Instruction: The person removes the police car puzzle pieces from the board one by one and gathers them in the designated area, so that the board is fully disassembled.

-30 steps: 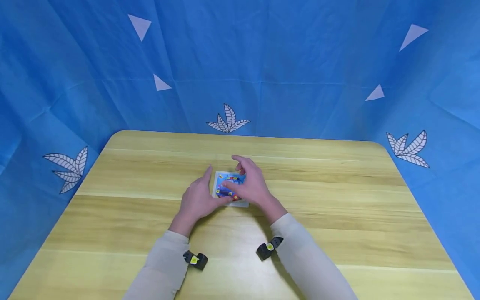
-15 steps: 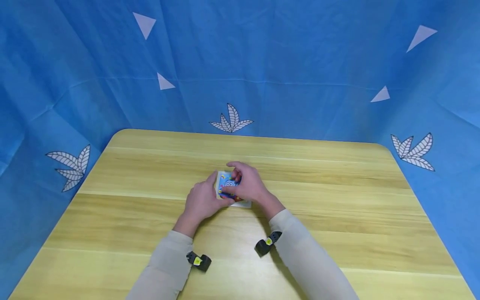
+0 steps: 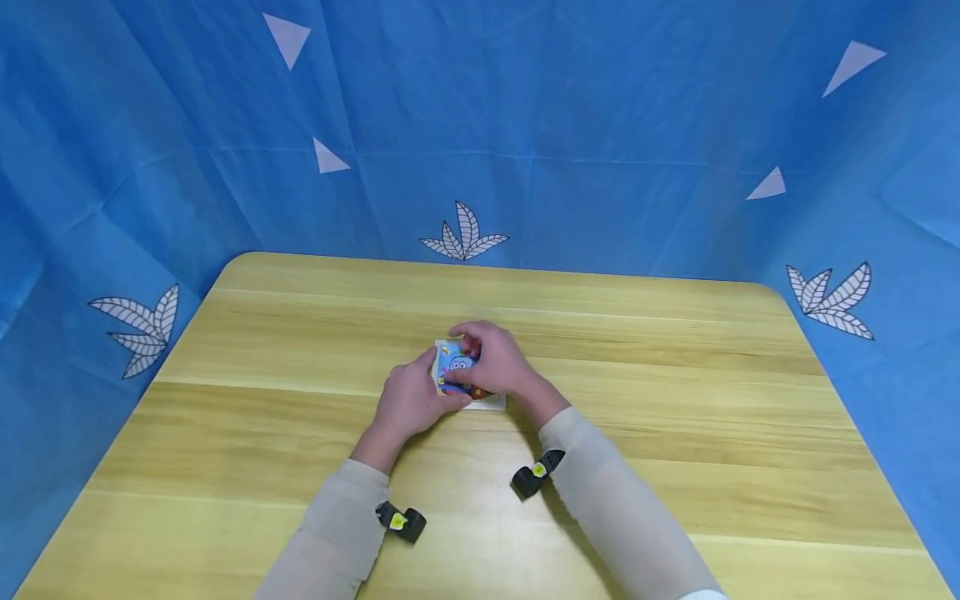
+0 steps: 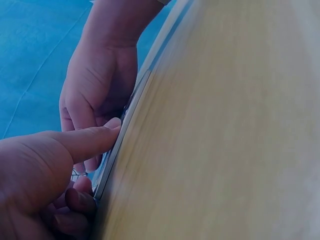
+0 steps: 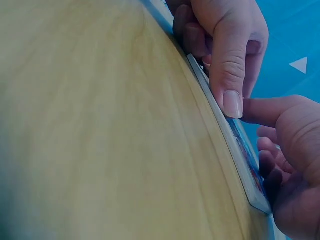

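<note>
A small flat picture board (image 3: 491, 403) with a white border and a blue cartoon print lies on the table. My left hand (image 3: 408, 400) holds its near left corner: the thumb lies over the front border, the index finger runs along the left side. Over the right part of the print is my right hand (image 3: 502, 362), its thumb laid across the picture and its other fingers bent near the far edge. That hand covers much of the print. In the right wrist view the left thumb (image 5: 232, 100) presses the front edge of the board, its tip meeting the right thumb (image 5: 262, 111).
The wood-grain table (image 3: 675, 400) spreads out around the board, with rounded far corners. Behind and beside it hangs a blue cloth (image 3: 600, 125) printed with white triangles and leaves. Black cameras are strapped to the left sleeve (image 3: 315, 533) and right sleeve (image 3: 622, 508).
My right thumb has come down and left across the picture, and the right fingers have drawn in toward the far edge. The left hand keeps its place at the corner. The head view shifts slightly.
</note>
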A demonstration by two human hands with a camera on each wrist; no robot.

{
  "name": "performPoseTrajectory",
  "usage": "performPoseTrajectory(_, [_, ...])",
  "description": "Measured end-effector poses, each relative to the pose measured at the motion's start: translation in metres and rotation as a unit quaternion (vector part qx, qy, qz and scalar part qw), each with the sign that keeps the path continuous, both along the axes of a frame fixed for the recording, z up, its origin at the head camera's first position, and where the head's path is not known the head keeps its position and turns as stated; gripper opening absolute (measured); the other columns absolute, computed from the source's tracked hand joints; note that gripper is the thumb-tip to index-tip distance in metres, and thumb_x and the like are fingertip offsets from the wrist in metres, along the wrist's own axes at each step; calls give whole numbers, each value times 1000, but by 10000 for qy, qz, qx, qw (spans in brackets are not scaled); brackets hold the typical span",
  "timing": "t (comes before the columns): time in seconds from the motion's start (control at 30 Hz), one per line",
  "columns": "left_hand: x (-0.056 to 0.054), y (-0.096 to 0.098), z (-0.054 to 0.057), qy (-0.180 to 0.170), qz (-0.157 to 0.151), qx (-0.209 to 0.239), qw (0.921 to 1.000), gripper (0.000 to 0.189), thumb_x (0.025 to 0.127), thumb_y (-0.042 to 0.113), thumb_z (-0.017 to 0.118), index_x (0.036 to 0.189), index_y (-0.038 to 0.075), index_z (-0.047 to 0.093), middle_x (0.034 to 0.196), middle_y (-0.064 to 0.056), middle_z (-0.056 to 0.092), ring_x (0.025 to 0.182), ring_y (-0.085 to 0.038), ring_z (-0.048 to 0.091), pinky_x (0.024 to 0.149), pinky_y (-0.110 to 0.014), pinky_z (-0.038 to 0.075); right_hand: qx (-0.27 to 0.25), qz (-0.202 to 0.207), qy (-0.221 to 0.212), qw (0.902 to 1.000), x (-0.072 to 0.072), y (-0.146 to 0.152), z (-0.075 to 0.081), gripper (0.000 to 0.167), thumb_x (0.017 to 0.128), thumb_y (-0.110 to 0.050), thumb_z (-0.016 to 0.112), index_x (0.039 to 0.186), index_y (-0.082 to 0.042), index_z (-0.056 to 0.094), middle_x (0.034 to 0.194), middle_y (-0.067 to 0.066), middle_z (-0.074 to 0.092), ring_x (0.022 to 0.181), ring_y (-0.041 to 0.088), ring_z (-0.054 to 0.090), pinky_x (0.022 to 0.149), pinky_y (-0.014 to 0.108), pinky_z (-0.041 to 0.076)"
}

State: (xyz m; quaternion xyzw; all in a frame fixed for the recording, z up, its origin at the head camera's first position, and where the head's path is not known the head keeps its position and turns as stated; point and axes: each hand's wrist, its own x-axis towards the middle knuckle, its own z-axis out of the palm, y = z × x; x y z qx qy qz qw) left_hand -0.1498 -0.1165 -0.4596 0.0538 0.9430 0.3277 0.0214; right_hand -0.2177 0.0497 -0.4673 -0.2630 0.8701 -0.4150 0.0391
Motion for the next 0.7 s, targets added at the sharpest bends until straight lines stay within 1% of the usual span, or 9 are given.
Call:
performPoseTrajectory(0.13, [0, -1, 1, -43, -3, -89, 10000, 90, 76, 46, 87, 142, -2, 51, 110, -13, 70, 93, -27, 64, 79, -43, 51, 170, 77, 34, 9998, -1, -1, 1, 62, 72, -28, 92, 124, -7, 68, 91, -1, 58, 80, 15, 54, 73, 31, 47])
performPoseTrajectory(0.23, [1, -1, 1, -48, -40, -168, 9998, 92, 76, 47, 86, 144, -4, 49, 113, -15, 69, 94, -28, 65, 79, -44, 52, 294, 107, 87, 9995, -1, -2, 0, 60, 71, -30, 92, 123, -9, 69, 90, -2, 58, 80, 15, 54, 72, 32, 46])
performPoseTrajectory(0.33, [1, -1, 1, -35, -73, -180, 9998, 92, 76, 47, 85, 144, -4, 49, 112, -15, 69, 93, -28, 65, 78, -44, 52, 453, 119, 132, 9988, -2, -2, 1, 57, 71, -32, 92, 120, -13, 70, 90, -3, 58, 81, 14, 53, 72, 32, 46])
performPoseTrajectory(0.5, [1, -1, 0, -21, -56, -162, 9999, 94, 76, 48, 85, 146, -4, 47, 115, -17, 69, 94, -29, 65, 79, -45, 52, 629, 142, 27, 9979, -1, -4, 4, 52, 72, -31, 91, 117, -15, 71, 93, -1, 58, 82, 16, 53, 73, 33, 46])
performPoseTrajectory(0.7, [2, -2, 2, -143, 22, -43, 9999, 95, 76, 48, 86, 146, -3, 47, 118, -18, 68, 97, -30, 65, 81, -45, 51, 876, 168, -82, 9960, 0, -6, 10, 49, 74, -33, 90, 116, -16, 72, 97, -1, 58, 85, 17, 53, 77, 34, 46])
